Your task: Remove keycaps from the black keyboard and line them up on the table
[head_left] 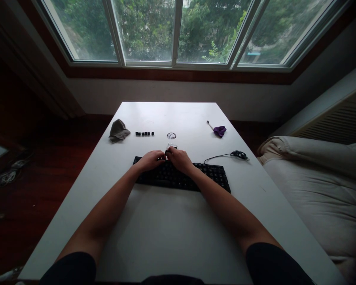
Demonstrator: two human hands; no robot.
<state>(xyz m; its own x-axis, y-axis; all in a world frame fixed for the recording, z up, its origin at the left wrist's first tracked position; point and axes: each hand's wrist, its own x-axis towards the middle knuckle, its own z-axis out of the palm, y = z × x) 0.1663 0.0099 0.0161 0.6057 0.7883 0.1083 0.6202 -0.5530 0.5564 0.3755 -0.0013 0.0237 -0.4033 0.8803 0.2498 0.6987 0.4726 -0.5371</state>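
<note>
Two bare hands meet over a black keyboard [184, 183] lying lengthwise across a white surface [172, 225] below a window. The left hand [151, 160] is narrowed, fingertips drawn in at the keyboard's far edge; whether it grips anything cannot be told. The right hand [179, 159], just beside it, curls its fingers close about a small dark piece [167, 152], though the hold itself is too small to read. A wire loop [172, 144] shows just past the fingertips.

Beyond stand a row of black caps [144, 134] and a wire ring [171, 135], with a grey cloth [119, 131] to the left and a purple cloth [220, 131] touching a stick [209, 125] to the right.

A slack pinch could let the small piece spring loose and skitter off; a hard, uneven pull could bend the wire or skid the keyboard. A careless wrist might scatter the caps, while the coiled cable [239, 154], near the right edge, could snag and drag the keyboard askew.
</note>
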